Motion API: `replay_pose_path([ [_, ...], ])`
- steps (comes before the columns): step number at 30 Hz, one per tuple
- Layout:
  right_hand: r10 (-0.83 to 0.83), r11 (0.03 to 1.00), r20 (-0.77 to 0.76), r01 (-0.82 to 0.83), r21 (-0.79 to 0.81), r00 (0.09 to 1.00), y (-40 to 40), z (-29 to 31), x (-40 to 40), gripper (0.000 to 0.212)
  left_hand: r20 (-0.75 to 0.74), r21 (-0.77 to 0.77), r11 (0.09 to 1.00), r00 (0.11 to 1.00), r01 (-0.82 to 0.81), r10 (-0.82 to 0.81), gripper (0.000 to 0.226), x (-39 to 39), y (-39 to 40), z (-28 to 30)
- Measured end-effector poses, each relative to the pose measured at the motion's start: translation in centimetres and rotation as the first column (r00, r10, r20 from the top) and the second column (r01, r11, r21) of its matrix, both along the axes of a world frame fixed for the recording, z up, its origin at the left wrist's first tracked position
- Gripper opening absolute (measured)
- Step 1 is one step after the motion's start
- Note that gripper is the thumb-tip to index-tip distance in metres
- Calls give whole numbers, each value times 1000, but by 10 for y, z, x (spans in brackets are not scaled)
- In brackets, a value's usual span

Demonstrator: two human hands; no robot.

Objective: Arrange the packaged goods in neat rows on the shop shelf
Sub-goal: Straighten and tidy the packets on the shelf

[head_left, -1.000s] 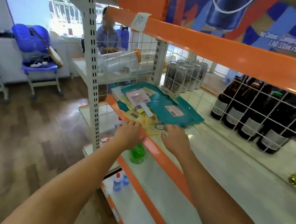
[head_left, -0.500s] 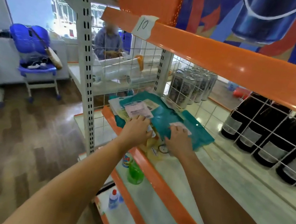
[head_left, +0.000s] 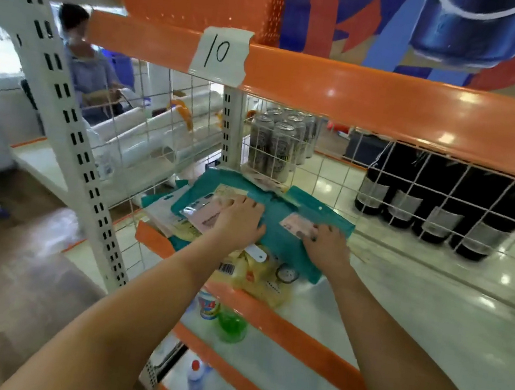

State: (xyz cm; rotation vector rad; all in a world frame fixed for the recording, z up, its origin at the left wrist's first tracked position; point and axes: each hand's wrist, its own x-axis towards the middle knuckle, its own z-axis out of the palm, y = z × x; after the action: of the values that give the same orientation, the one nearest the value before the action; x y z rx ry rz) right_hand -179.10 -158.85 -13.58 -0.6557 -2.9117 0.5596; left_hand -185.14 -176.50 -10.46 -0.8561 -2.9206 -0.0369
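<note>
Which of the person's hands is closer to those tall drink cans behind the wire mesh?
Left, though only slightly. The left hand lies on the teal packages almost straight in front of the cans; the right hand lies on the same packages further right and nearer the shelf's front edge.

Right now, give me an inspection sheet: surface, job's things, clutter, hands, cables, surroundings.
Surface: pale shelf with orange front edge, mostly bare on the right.
Job's things: teal packets piled at the left end; yellow packets overhang the front edge.
Clutter: nothing seen.
Hands: left hand and right hand both rest flat on the teal packets.
Cables: nothing seen.
Surroundings: cans and dark bottles behind wire mesh; paper tag "10"; a person beyond.
</note>
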Motion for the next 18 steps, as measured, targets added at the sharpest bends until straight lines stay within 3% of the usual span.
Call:
replay_pose_path([
  [5, -223, 952, 36, 226, -205, 974, 11, -8, 19, 47, -10, -65, 991, 993, 118, -119, 39, -4, 16, -5],
  [10, -356, 868, 54, 351, -352, 933, 12, -4, 30, 40, -7, -41, 987, 988, 154, -155, 39, -8, 21, -10],
  [13, -405, 737, 39, 351, -578, 914, 12, -5, 29, 15, -20, -10, 988, 987, 156, -157, 40, -9, 20, -15],
  [15, -455, 600, 53, 350, -720, 889, 10, -6, 26, 6, -29, 7, 988, 987, 156, -156, 40, -10, 19, -17],
  [18, -489, 408, 86, 314, -857, 868, 8, -3, 19, 19, -30, 15, 989, 989, 147, -146, 40, -9, 18, -18],
])
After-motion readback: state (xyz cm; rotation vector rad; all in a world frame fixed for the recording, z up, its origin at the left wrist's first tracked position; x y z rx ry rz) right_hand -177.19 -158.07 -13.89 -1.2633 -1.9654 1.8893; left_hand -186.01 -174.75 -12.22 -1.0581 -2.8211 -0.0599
